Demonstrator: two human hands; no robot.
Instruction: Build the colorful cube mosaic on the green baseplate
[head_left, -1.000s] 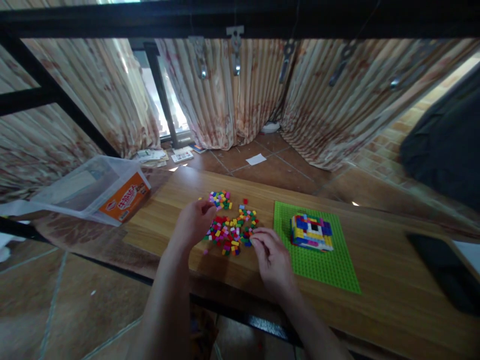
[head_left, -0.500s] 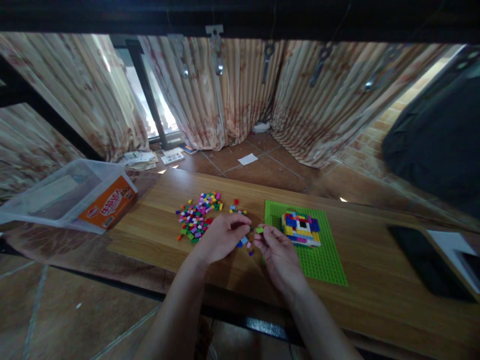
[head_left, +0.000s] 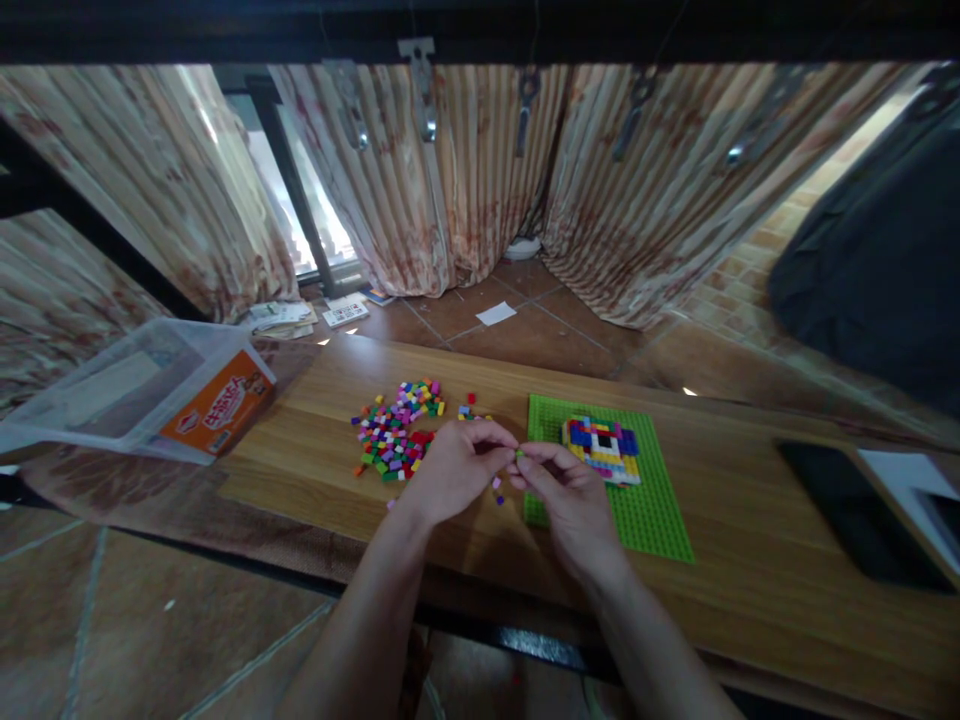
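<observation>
A small light-green toy brick [head_left: 519, 454] shows between the fingertips of my two hands. My right hand [head_left: 570, 495] pinches it. My left hand [head_left: 465, 468] meets it from the other side with thumb and forefinger closed, its fingertips touching the brick. Left of my hands lies a loose pile of coloured toy bricks [head_left: 386, 437], partly covered by my left hand. Beyond my right hand, a low block built of coloured bricks [head_left: 626, 468] stands on a green studded baseplate [head_left: 656, 520], with a dark square opening in its top.
The pile and baseplate rest on a long wooden table [head_left: 300, 460]. A clear plastic bin [head_left: 142, 400] with an orange label stands at the left. A dark flat tablet-like thing [head_left: 855, 510] and white paper [head_left: 904, 475] lie at the right. Curtains [head_left: 480, 180] hang behind.
My left hand has moved right from the brick pile to meet my right hand. My right hand has lifted away from the bricks with the light-green brick. The view has shifted slightly right.
</observation>
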